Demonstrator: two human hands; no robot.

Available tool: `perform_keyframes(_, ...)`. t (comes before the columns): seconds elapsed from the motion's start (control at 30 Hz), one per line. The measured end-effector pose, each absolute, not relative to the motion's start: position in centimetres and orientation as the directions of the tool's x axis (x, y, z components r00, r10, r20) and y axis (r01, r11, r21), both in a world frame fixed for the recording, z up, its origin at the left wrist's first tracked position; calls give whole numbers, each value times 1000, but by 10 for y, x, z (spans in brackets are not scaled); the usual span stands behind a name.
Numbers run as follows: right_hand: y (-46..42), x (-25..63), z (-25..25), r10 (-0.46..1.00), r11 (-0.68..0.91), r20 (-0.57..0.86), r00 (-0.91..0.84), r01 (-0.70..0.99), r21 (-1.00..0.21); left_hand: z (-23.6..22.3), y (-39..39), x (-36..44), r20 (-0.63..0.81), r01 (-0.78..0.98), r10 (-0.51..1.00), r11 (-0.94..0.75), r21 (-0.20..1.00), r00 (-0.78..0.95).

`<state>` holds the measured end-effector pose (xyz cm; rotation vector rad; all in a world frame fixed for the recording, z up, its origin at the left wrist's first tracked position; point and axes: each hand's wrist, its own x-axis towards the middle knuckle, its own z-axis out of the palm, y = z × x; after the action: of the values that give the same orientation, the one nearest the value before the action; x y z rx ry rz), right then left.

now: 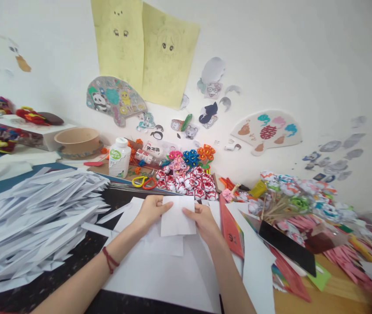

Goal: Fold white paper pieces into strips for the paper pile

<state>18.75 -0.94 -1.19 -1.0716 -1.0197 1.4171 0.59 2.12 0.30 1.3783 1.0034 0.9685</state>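
Both hands' fingers pinch the folded white paper (178, 218), left hand (153, 211) and right hand (203, 218) at its opposite side edges, above white sheets (169, 279) toward the counter's (96, 250) near edge. Paper strips (38, 218) crowd the left; red-white paper flowers (189, 183) border the far side.

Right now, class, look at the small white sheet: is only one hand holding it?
No, the left hand and the right hand both hold the small white sheet, one at each side.

Paper strips (45, 218) lie left of the large sheet (169, 279), scissors (145, 182) behind, sticks (272, 203) right
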Motion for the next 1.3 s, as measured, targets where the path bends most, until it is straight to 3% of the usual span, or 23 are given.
perform_keyframes(0.47,-7,194,-9,995,-59,-75,70,-205,-977,4,25,4,21,-79,958,2,997,288)
perform_keyframes(0.6,-7,190,-7,995,-30,-50,88,-218,-976,8,21,4,18,-25,921,-9,1000,389)
perform_keyframes(0.77,-7,186,-9,998,-61,-63,11,-119,-991,4,23,6,44,30,949,-56,998,312)
perform_keyframes(1.0,-4,192,-15,992,-56,-57,110,-11,-998,-4,23,10,82,83,964,-107,991,255)
perform_keyframes(1.3,-9,186,-5,985,-78,-96,141,-130,-989,-4,16,15,42,-86,969,-22,996,242)
